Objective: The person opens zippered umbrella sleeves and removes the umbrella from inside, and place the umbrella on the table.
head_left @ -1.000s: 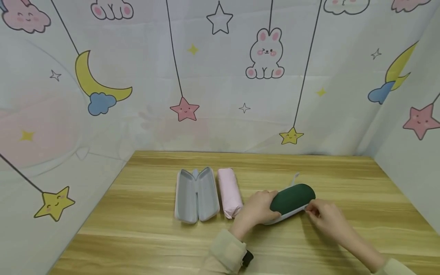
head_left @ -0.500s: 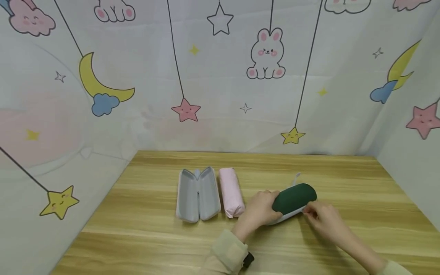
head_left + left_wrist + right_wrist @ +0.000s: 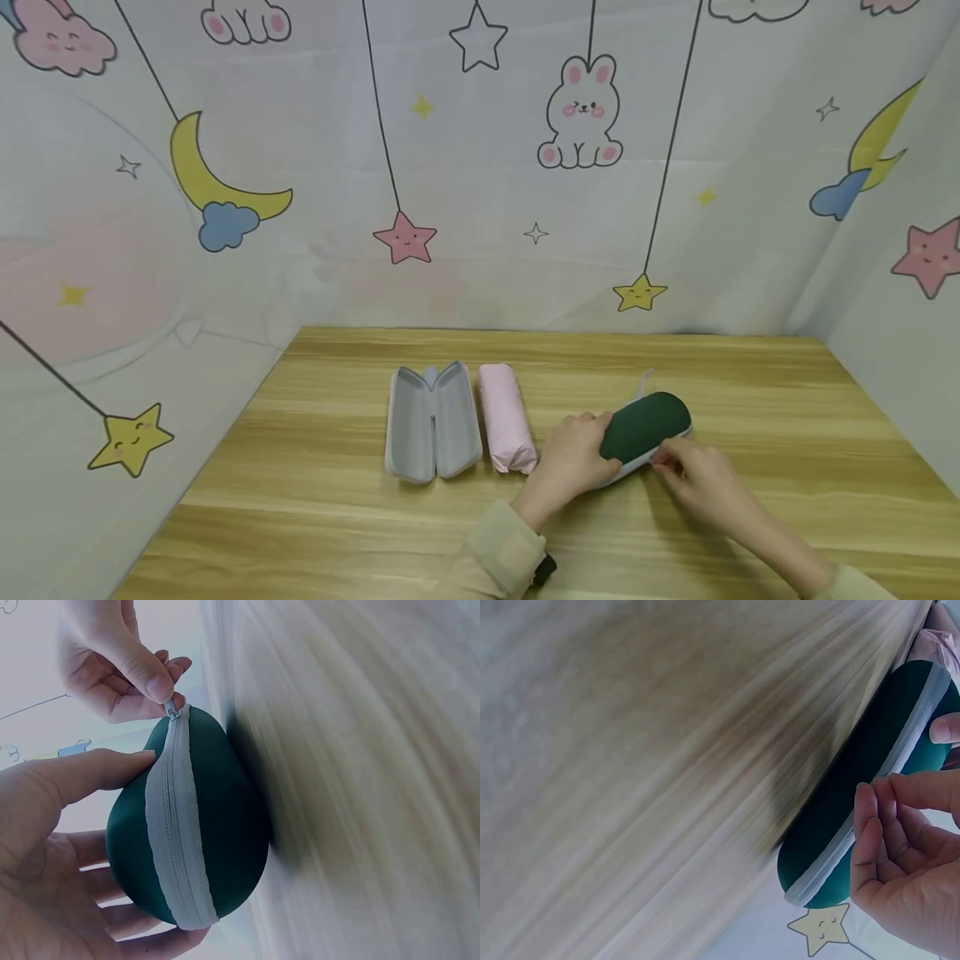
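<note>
A dark green zip-up case (image 3: 647,423) with a pale grey zipper band lies slantwise on the table. My left hand (image 3: 572,457) grips its left end from above, thumb on the near side and fingers over the far side. On the near side my right hand (image 3: 703,477) pinches the zipper pull (image 3: 171,710) between thumb and fingers. In the left wrist view the zip's teeth run together along the case's end below the pull. Part of the zipper band (image 3: 911,731) shows in the right wrist view, the pull itself hidden by fingertips.
Left of my hands lies a pink wrapped roll (image 3: 506,417). Beside it an open case (image 3: 411,429) with grey lining stands spread. A pale strap (image 3: 643,383) sticks out behind the green case. The wooden table (image 3: 300,500) ends at a patterned cloth wall (image 3: 480,292).
My right hand has slid leftward along the near side of the green case with the zipper pull. My left hand keeps its grip, and the case has shifted slightly.
</note>
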`<control>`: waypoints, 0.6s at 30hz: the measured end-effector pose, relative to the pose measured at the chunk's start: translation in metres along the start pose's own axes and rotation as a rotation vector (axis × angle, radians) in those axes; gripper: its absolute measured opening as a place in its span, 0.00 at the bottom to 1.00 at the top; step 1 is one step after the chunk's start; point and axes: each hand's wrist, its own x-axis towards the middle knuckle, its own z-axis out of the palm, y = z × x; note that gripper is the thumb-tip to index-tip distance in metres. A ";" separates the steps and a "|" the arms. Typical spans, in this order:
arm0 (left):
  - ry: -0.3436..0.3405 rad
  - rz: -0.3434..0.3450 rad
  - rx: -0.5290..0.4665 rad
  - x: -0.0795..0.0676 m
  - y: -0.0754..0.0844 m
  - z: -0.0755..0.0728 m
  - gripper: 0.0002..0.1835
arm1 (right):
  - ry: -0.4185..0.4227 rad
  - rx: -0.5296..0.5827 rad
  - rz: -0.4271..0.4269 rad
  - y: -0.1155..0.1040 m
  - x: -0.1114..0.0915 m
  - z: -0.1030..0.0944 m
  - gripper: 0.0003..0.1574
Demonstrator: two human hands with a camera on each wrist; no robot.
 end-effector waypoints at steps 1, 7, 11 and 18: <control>0.003 -0.004 0.002 0.000 0.001 0.000 0.32 | -0.005 0.005 0.005 0.000 0.000 0.000 0.09; 0.011 -0.020 0.030 0.001 0.004 0.000 0.32 | -0.002 0.005 0.006 -0.002 0.001 0.001 0.09; 0.022 -0.026 0.052 0.001 0.005 0.002 0.32 | 0.009 0.005 -0.006 -0.003 0.001 0.001 0.10; 0.029 -0.047 0.085 0.000 0.009 0.002 0.31 | -0.001 0.009 -0.010 -0.006 0.000 0.002 0.10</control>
